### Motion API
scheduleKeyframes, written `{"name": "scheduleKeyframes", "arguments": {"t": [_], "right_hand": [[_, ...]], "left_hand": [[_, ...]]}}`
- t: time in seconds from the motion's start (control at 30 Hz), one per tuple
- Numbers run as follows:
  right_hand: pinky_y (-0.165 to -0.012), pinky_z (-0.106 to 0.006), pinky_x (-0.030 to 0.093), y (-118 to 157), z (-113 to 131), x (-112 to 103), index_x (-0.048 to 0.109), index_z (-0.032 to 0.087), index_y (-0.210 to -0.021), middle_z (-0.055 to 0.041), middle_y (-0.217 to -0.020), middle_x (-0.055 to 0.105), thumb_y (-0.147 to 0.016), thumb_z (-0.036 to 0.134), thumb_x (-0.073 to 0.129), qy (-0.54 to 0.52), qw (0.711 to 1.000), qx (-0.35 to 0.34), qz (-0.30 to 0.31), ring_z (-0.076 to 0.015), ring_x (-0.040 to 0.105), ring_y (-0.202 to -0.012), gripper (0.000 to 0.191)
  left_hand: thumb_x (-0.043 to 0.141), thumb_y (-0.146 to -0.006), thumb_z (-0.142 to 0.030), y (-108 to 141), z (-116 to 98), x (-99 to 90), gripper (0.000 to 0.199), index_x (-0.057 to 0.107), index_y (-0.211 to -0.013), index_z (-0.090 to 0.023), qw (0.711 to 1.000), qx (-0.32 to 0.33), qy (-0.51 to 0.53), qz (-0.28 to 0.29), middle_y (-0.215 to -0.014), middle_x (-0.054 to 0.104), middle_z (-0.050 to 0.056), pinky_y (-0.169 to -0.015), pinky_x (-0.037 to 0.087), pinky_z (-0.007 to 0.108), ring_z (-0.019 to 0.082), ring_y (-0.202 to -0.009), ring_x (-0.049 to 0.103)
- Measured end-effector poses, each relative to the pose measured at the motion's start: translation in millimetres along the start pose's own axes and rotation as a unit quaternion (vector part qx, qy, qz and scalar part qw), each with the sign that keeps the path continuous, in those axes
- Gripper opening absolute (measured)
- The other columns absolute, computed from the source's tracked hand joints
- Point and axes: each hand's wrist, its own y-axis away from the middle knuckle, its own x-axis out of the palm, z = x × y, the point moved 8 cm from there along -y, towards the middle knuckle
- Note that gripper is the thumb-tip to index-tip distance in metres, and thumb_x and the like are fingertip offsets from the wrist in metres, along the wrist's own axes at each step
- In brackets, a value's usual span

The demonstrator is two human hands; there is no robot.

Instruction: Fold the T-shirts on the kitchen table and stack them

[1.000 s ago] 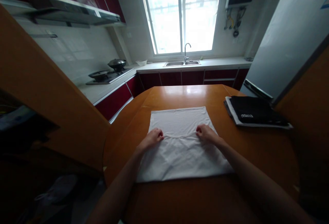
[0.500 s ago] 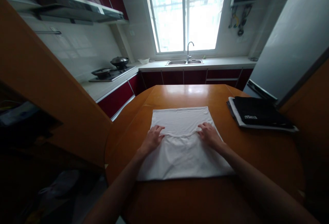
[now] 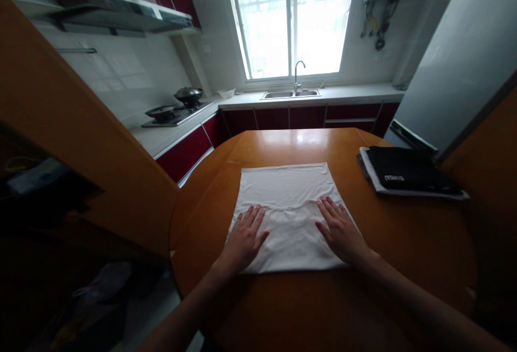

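Observation:
A white garment [image 3: 288, 239], folded into a rough square, lies flat on the wooden table [image 3: 299, 309]. A curved hem edge runs across its middle, with a single smoother layer beyond it. My left hand [image 3: 244, 236] rests palm down on the near left part of the cloth, fingers spread. On the right part, my right hand [image 3: 339, 228] also lies flat, its fingertips at the curved edge and its thumb pointing inward. Neither hand grips the fabric.
At the table's right lies a stack of folded clothes [image 3: 404, 171], black on top with white lettering. Beyond the table are a sink [image 3: 278, 94], a stove [image 3: 181, 115] with two pans, and a counter. A fridge [image 3: 456, 67] stands at right, a wooden panel at left.
Both hands have let go of the curved edge and flattened onto the cloth, sliding nearer to me. The edge now lies folded toward me, and the view has shifted slightly.

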Motion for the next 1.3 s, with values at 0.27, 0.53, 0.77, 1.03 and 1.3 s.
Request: {"name": "scheduleKeyframes", "arguments": {"t": [0.27,0.53,0.77,1.03,1.3], "right_hand": [[-0.119,-0.059,0.023,28.7,-51.2,6.3,0.032,0.017,-0.156,-0.0138,-0.160,0.033,-0.102,0.047,0.033,0.006,0.999,0.037,0.008,-0.0289,0.024,-0.151,0.062],[-0.116,-0.061,0.030,39.0,-63.2,-8.9,0.051,0.018,-0.143,-0.0148,-0.154,0.045,-0.102,0.044,0.036,-0.077,0.995,0.053,-0.037,-0.0313,0.035,-0.146,0.051],[-0.103,-0.047,0.048,59.4,-92.8,-82.3,0.068,0.023,-0.110,-0.0116,-0.124,0.064,-0.098,0.035,0.049,-0.151,0.965,0.072,-0.202,-0.0275,0.059,-0.119,0.026],[-0.082,-0.036,0.056,103.4,-65.4,-58.2,0.074,0.028,-0.104,-0.0086,-0.107,0.065,-0.089,0.029,0.067,-0.168,0.982,-0.083,0.013,-0.0226,0.062,-0.096,0.017],[-0.081,-0.035,0.056,118.6,-70.9,-50.0,0.072,0.026,-0.107,-0.0075,-0.103,0.071,-0.095,0.023,0.057,-0.117,0.984,-0.128,-0.030,-0.0208,0.066,-0.093,0.020]], "left_hand": [[0.030,-0.104,-0.048,33.3,39.4,-1.9,0.060,0.035,-0.155,-0.016,0.995,-0.094,-0.004,-0.023,-0.161,0.032,0.015,-0.119,0.020,0.061,0.030,-0.151,0.024],[0.035,-0.103,-0.044,63.2,52.4,5.7,0.054,0.045,-0.150,-0.019,0.992,-0.102,0.064,-0.035,-0.158,0.039,0.014,-0.117,0.028,0.061,0.031,-0.148,0.030],[0.054,-0.098,-0.039,93.1,56.7,-36.6,0.032,0.070,-0.121,-0.025,0.983,0.023,0.165,-0.081,-0.124,0.067,0.010,-0.096,0.055,0.037,0.023,-0.113,0.065],[0.063,-0.094,-0.034,126.2,57.2,-35.9,0.025,0.073,-0.116,-0.029,0.983,0.096,0.137,-0.078,-0.106,0.070,0.007,-0.083,0.058,0.029,0.021,-0.099,0.067],[0.048,-0.099,-0.015,130.2,43.4,-46.0,0.030,0.068,-0.120,-0.023,0.983,0.117,0.121,-0.075,-0.107,0.069,0.007,-0.087,0.057,0.025,0.016,-0.099,0.068]]}}
